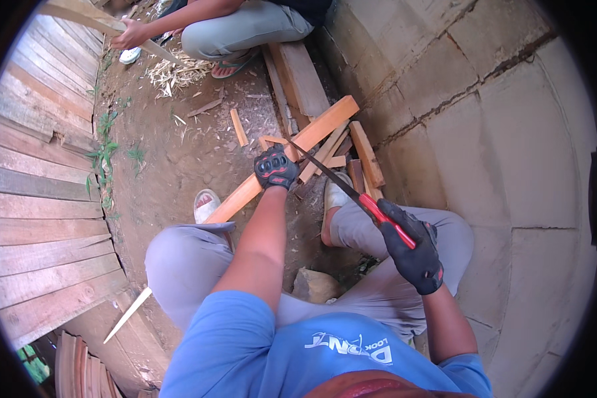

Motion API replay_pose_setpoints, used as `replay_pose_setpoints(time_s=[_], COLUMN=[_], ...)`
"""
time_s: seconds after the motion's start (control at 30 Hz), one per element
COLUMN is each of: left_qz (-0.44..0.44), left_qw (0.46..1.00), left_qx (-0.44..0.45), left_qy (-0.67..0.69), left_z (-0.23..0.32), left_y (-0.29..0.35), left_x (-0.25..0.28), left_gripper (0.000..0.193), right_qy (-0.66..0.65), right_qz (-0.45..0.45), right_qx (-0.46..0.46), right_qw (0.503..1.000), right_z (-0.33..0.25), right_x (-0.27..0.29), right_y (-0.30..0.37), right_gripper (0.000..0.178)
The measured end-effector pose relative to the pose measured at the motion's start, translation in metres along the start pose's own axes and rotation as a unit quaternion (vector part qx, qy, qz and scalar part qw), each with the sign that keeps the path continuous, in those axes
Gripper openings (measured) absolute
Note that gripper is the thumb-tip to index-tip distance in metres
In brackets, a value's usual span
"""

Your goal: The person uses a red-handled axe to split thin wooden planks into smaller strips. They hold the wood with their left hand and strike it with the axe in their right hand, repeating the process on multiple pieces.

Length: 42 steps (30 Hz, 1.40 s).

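Observation:
My gloved left hand (276,167) is closed around a long, squared wooden beam (325,124) that slants from my left foot up toward the right. Its fingers lie over the wood beside the blade. In my gloved right hand (412,251) is the red handle of a saw (331,172). The saw's narrow dark blade reaches to the beam just right of my left hand; its teeth are too small to make out. A small wooden strip (272,140) lies close to the blade's far end.
Loose wood offcuts (367,156) lie below the beam, near a thick timber (302,79). Another person (245,26) squats ahead, gripping a pale stick beside wood shavings (179,71). A block wall (497,146) rises at right, plank boards (43,192) at left. A stone (315,285) sits between my legs.

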<state>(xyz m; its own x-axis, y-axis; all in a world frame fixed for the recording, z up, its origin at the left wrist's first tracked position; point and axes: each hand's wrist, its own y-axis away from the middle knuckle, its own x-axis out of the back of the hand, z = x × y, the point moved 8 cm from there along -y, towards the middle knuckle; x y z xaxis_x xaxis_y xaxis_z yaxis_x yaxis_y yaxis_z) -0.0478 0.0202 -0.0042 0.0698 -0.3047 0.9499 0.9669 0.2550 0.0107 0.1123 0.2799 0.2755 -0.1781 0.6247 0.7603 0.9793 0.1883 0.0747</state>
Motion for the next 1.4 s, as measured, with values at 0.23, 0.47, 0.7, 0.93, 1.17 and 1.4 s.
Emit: replay_pose_setpoints(time_s=[0.23,0.47,0.7,0.93,1.17,1.4], left_qz=[-0.004,-0.005,-0.041,-0.048,-0.028,-0.03], left_qw=[1.0,1.0,0.999,0.999,0.999,0.999], left_qx=[0.0,-0.004,-0.003,0.0,-0.001,-0.009], left_qy=[0.005,-0.006,0.004,0.011,0.016,0.032], left_z=[-0.001,-0.002,0.003,-0.005,-0.005,-0.01], left_y=[-0.005,-0.003,-0.003,-0.005,-0.006,-0.003], left_x=[-0.004,-0.007,-0.007,-0.005,-0.002,-0.01], left_gripper=[0.037,0.034,0.03,0.033,0.033,0.04], right_qy=[-0.002,-0.033,-0.052,-0.04,-0.01,-0.05], right_qz=[0.02,-0.016,0.069,0.052,0.06,0.064], right_qx=[0.059,0.017,0.076,0.052,0.078,0.053], right_qw=[0.998,0.999,0.993,0.997,0.995,0.995], right_z=[0.0,-0.004,0.027,0.029,0.017,0.043], right_x=[-0.024,-0.072,-0.122,-0.123,-0.182,-0.231], right_y=[-0.03,-0.077,-0.142,-0.169,-0.21,-0.249], right_gripper=[0.04,0.039,0.035,0.036,0.04,0.043])
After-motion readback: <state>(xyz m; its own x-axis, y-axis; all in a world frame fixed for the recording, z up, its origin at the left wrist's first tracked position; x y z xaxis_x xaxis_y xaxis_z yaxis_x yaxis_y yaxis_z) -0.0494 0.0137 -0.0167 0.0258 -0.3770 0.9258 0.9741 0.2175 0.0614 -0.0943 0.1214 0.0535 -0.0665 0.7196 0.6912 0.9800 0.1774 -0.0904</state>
